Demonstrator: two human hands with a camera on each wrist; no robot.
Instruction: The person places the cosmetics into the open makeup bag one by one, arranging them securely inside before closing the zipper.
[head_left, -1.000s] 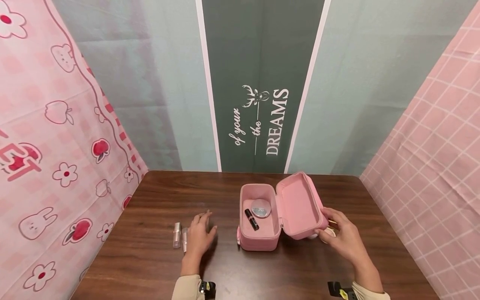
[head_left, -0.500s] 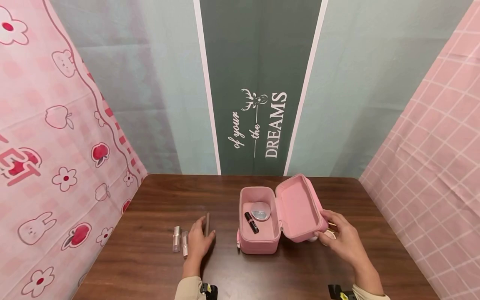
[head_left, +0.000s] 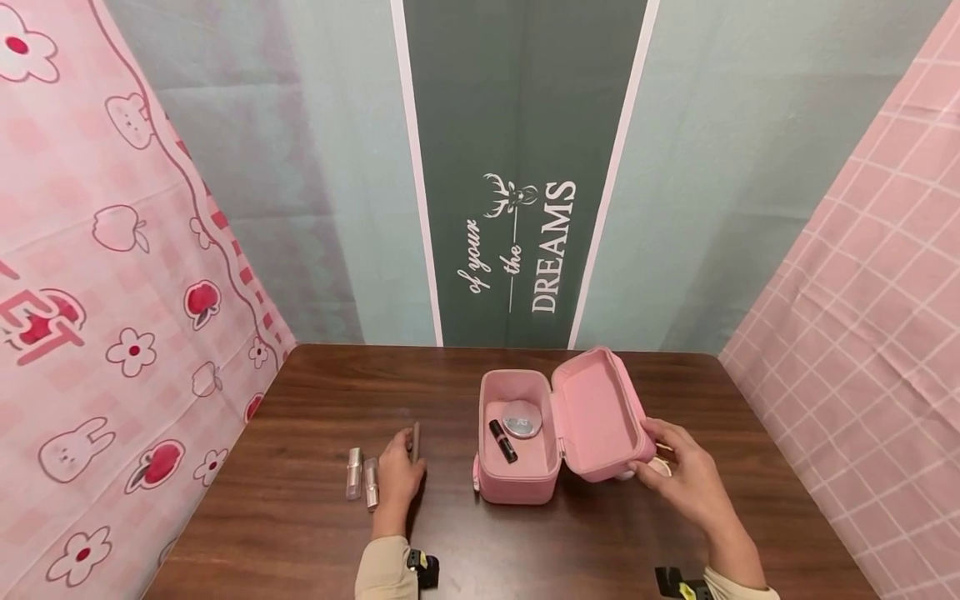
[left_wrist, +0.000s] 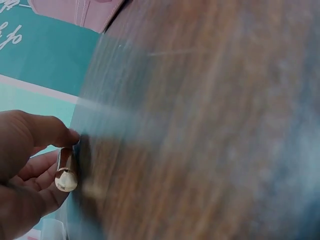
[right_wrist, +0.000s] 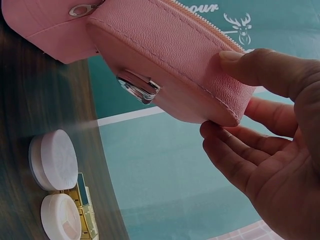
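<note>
In the head view my left hand (head_left: pixel 399 471) pinches a slim brown pen-like stick (head_left: pixel 416 442), left of the pink cosmetic case (head_left: pixel 517 490). Its round, shiny gold end (left_wrist: pixel 66 179) shows between thumb and fingers in the left wrist view. My right hand (head_left: pixel 686 471) holds the corner of the case's raised lid (head_left: pixel 597 412), thumb on one side and fingers on the other. Inside the case lie a black lipstick tube (head_left: pixel 503 442) and a round silvery compact (head_left: pixel 522 419). The right wrist view shows the lid's outer side with a metal buckle (right_wrist: pixel 139 89).
Two clear-and-gold lipstick tubes, one farther left (head_left: pixel 354 473) and one nearer my left hand (head_left: pixel 371 483), stand or lie on the brown table (head_left: pixel 300 533). Under the lid are two round white containers (right_wrist: pixel 59 160) and a gold item (right_wrist: pixel 87 210). Fabric hangs behind and on both sides.
The brown stick has come into view in my left hand, and that hand has shifted slightly away from the lipstick tubes. My right hand and the lid stay about where they were.
</note>
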